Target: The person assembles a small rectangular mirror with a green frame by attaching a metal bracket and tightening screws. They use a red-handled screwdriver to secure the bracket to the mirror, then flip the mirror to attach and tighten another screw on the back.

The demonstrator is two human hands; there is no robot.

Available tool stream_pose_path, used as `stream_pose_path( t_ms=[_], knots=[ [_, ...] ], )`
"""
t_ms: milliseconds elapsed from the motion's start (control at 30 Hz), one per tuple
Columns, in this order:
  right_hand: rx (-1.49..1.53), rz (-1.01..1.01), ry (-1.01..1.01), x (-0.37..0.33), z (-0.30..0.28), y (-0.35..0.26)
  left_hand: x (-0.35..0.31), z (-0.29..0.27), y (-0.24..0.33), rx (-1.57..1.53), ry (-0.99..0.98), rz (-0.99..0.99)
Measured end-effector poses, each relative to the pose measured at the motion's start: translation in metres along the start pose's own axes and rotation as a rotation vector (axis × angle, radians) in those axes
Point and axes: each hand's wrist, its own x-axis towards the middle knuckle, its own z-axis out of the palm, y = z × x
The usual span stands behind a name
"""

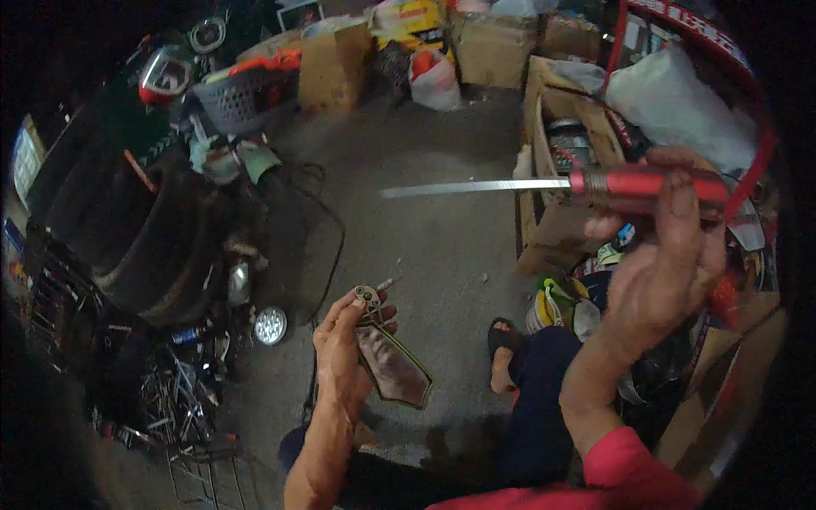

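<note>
My left hand (340,336), low in the middle, is closed around the metal mount of a mirror (395,365). The mirror has an angular, pointed glass with a yellow-green edge and hangs below the fingers, tilted. A round metal bracket (367,297) with holes and a thin rod shows above the fingertips. Raised on the right, my right hand (667,246) grips a long screwdriver (650,189) by its red and dark handle. Its silver shaft points left, nearly level, well above and apart from the mirror. Motion blurs the shaft's tip.
Black tyres (161,229) and a heap of metal tools (183,399) line the left side. A round lamp (270,325) lies on the floor near them. Boxes (336,64) and a grey basket (238,98) stand at the back. An open carton (544,229) is on the right.
</note>
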Motion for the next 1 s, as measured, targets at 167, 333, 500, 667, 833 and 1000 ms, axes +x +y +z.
stream_pose_path(
  t_ms=[167,333,500,667,833,1000],
  knots=[
    [-0.106,0.133,-0.381,-0.008,-0.012,0.003,-0.014,-0.013,-0.001,-0.234,0.090,-0.088],
    [-0.100,-0.133,-0.488,-0.029,0.006,0.016,-0.010,-0.020,-0.011,-0.281,0.095,-0.109],
    [-0.122,-0.187,-0.526,-0.045,0.010,0.024,-0.005,-0.017,-0.008,-0.170,0.133,-0.073],
    [-0.139,-0.154,-0.559,-0.056,0.013,0.035,-0.003,-0.020,-0.011,-0.199,0.126,-0.063],
    [-0.148,-0.119,-0.570,-0.057,0.013,0.044,-0.001,-0.021,-0.017,-0.168,0.138,-0.068],
    [-0.157,-0.085,-0.564,-0.054,0.013,0.054,0.001,-0.016,-0.017,-0.175,0.164,-0.115]
  ],
)
